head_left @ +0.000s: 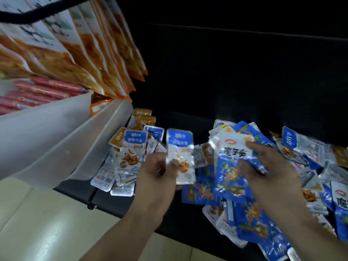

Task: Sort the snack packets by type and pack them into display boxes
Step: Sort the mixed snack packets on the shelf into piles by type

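My left hand (160,174) pinches a small blue-topped clear fish snack packet (181,147) upright between thumb and fingers. My right hand (267,166) grips a larger blue and white packet (233,155) at its upper edge, above a heap of mixed blue packets (250,215). To the left lies a pile of small fish packets (131,147), some with blue tops and some with orange tops, beside a white display box (105,136).
More loose packets (308,153) spread to the right over the dark surface (226,81). White display boxes (47,125) at the left hold red sausage sticks (43,91). Orange and white bags (79,46) hang above them. A pale floor (37,223) lies below.
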Demonstrator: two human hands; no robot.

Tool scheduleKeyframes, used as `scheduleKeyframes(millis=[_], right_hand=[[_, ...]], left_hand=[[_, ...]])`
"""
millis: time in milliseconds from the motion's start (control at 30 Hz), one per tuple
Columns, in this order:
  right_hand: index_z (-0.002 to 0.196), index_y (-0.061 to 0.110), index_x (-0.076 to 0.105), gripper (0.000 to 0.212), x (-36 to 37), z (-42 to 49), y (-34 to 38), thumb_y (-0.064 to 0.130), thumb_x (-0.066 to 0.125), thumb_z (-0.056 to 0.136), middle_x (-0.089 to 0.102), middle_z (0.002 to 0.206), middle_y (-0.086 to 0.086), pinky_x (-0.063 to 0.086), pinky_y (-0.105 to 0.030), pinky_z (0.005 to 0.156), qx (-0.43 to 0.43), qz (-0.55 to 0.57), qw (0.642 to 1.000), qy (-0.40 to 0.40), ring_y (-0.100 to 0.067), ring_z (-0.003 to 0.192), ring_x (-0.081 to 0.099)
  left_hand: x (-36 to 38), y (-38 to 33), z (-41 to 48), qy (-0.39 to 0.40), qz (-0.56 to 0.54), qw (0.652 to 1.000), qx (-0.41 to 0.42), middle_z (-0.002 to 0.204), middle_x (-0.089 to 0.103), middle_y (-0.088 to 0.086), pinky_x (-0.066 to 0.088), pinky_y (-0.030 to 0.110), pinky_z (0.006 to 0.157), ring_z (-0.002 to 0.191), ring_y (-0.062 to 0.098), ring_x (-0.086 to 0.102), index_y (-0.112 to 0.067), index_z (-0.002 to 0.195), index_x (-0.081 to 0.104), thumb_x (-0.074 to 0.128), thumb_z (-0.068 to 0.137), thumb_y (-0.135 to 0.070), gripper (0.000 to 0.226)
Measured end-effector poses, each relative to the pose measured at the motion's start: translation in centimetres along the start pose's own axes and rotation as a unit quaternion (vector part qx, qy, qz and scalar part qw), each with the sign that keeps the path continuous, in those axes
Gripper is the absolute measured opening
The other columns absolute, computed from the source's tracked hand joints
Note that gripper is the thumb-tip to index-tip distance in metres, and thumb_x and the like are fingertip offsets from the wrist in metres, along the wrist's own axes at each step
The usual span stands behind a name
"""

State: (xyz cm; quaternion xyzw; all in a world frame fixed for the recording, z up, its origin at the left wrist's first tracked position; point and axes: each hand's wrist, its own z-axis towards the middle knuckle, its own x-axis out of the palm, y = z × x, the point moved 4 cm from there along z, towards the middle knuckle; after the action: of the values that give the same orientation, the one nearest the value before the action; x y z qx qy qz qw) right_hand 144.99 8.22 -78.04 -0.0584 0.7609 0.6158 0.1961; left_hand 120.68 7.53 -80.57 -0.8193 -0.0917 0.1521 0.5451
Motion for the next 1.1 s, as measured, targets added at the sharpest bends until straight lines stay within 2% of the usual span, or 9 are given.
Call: scheduleKeyframes(millis=[167, 267, 367, 467, 567, 667, 767, 1000, 1100], right_hand=[[0.136, 0.036, 0.059, 0.043, -1.6, 1.0, -1.1, 0.025, 0.070, 0.096, 0.056, 0.093, 0.025, 0.047, -0.027, 0.051, 0.002, -0.095, 0.995, -0.039, -0.010, 0.084, 0.065], [0.132, 0.033, 0.063, 0.037, -1.5, 1.2, -1.4, 0.027, 0.069, 0.096, 0.060, 0.069, 0.013, 0.044, -0.024, 0.042, -0.013, -0.153, 0.987, -0.038, -0.010, 0.045, 0.059], [0.125, 0.032, 0.068, 0.028, -1.6, 1.7, -1.9, 0.026, 0.065, 0.098, 0.056, 0.045, 0.006, 0.034, -0.017, 0.032, -0.018, -0.196, 0.980, -0.030, -0.008, 0.032, 0.047], [0.126, 0.036, 0.067, 0.029, -1.6, 2.0, -2.2, 0.035, 0.065, 0.097, 0.060, 0.047, 0.011, 0.043, -0.026, 0.038, -0.016, -0.217, 0.976, -0.017, -0.007, 0.036, 0.051], [0.128, 0.040, 0.064, 0.042, -1.4, 2.0, -2.5, 0.052, 0.071, 0.088, 0.067, 0.066, 0.010, 0.050, -0.030, 0.052, -0.021, -0.245, 0.969, -0.018, -0.008, 0.047, 0.059], [0.130, 0.049, 0.057, 0.056, -1.5, 2.3, -3.5, 0.069, 0.068, 0.078, 0.071, 0.101, 0.007, 0.060, -0.040, 0.068, -0.031, -0.305, 0.952, -0.011, -0.021, 0.088, 0.073], [0.134, 0.037, 0.063, 0.058, -2.3, 2.6, -3.4, 0.056, 0.074, 0.082, 0.066, 0.122, -0.004, 0.058, -0.049, 0.087, -0.057, -0.347, 0.935, -0.042, -0.034, 0.116, 0.063], [0.132, 0.018, 0.070, 0.052, -2.7, 2.7, -4.4, 0.032, 0.083, 0.083, 0.065, 0.123, -0.017, 0.056, -0.056, 0.088, -0.100, -0.398, 0.910, -0.052, -0.047, 0.114, 0.061], [0.133, 0.017, 0.069, 0.052, -2.6, 3.0, -4.6, 0.032, 0.082, 0.085, 0.066, 0.120, -0.019, 0.057, -0.056, 0.083, -0.128, -0.425, 0.895, -0.043, -0.048, 0.108, 0.063]], left_hand=[[-6.5, -2.2, 4.8, -0.142, 0.047, 0.983, 0.108, 0.099, 0.076, -0.004, 0.060, 0.025, 0.070, 0.089, 0.009, 0.075, -0.016, 0.108, 0.069, 0.073, 0.095, -0.012, 0.014], [-8.2, -2.0, 4.9, -0.199, 0.237, 0.935, 0.172, 0.140, 0.050, 0.005, 0.055, 0.041, 0.100, 0.123, 0.024, 0.058, -0.025, 0.128, 0.061, 0.079, 0.085, -0.013, 0.048], [-3.7, -1.8, 2.6, -0.039, 0.313, 0.899, 0.304, 0.138, 0.049, -0.004, 0.047, 0.035, 0.107, 0.126, 0.010, 0.045, -0.029, 0.124, 0.064, 0.081, 0.084, -0.018, 0.045], [1.9, 0.8, 1.1, 0.187, 0.420, 0.850, 0.257, 0.166, 0.027, -0.008, 0.021, 0.035, 0.127, 0.154, 0.010, 0.015, -0.035, 0.151, 0.046, 0.077, 0.085, -0.052, 0.076], [4.1, 2.7, 1.8, 0.231, 0.519, 0.782, 0.258, 0.173, 0.007, -0.001, 0.002, 0.043, 0.130, 0.159, 0.016, -0.010, -0.032, 0.163, 0.021, 0.071, 0.081, -0.069, 0.103], [4.8, 2.3, 2.5, 0.215, 0.550, 0.754, 0.286, 0.169, 0.024, -0.002, -0.004, 0.043, 0.130, 0.158, 0.017, 0.010, -0.030, 0.162, 0.022, 0.073, 0.078, -0.070, 0.107], [4.6, 1.7, 2.8, 0.163, 0.562, 0.735, 0.342, 0.144, 0.058, -0.004, 0.012, 0.052, 0.128, 0.133, 0.019, 0.054, -0.025, 0.150, 0.049, 0.074, 0.077, -0.067, 0.087], [5.2, 1.9, 2.1, 0.119, 0.506, 0.758, 0.394, 0.103, 0.062, -0.007, 0.046, 0.044, 0.088, 0.094, 0.020, 0.060, -0.027, 0.098, 0.075, 0.060, 0.084, -0.055, 0.035], [6.4, 1.0, 3.2, 0.110, 0.509, 0.769, 0.371, 0.116, 0.063, -0.002, 0.045, 0.041, 0.089, 0.105, 0.023, 0.058, -0.021, 0.113, 0.070, 0.064, 0.091, -0.041, 0.030]])
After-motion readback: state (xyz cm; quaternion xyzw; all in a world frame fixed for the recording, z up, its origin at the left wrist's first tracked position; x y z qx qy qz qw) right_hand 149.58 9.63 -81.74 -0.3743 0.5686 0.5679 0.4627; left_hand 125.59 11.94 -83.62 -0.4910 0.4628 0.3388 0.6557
